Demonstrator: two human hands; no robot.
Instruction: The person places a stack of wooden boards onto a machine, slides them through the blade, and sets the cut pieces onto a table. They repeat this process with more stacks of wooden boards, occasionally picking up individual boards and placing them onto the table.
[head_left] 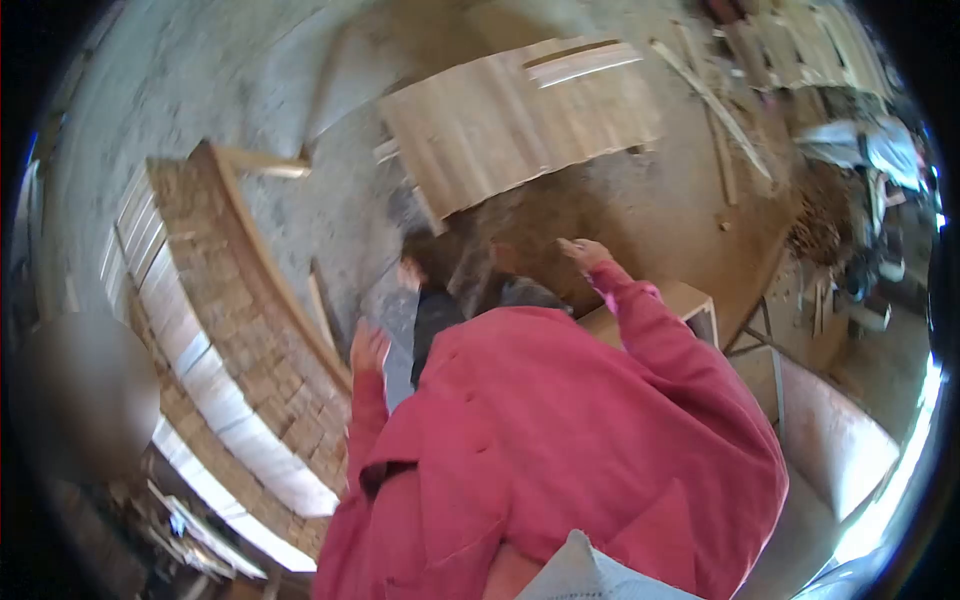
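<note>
My left hand (369, 347) hangs at my side with its fingers stretched out and holds nothing. It is beside the wooden edge (265, 265) of a long rack or table stacked with many small wood blocks (235, 300). My right hand (585, 254) is held out over the floor, fingers extended and a little apart, with nothing visible in it. Beneath my right forearm is a wooden box (682, 302). In front of me lies a low platform of joined planks (480, 125), apart from both hands.
Narrow wood strips (585, 62) lie on the platform. Long loose slats (715, 110) rest on the floor to its right. A brown heap of scraps (825, 212) is farther right. At the left edge is a blurred round shape, possibly a person (85, 395).
</note>
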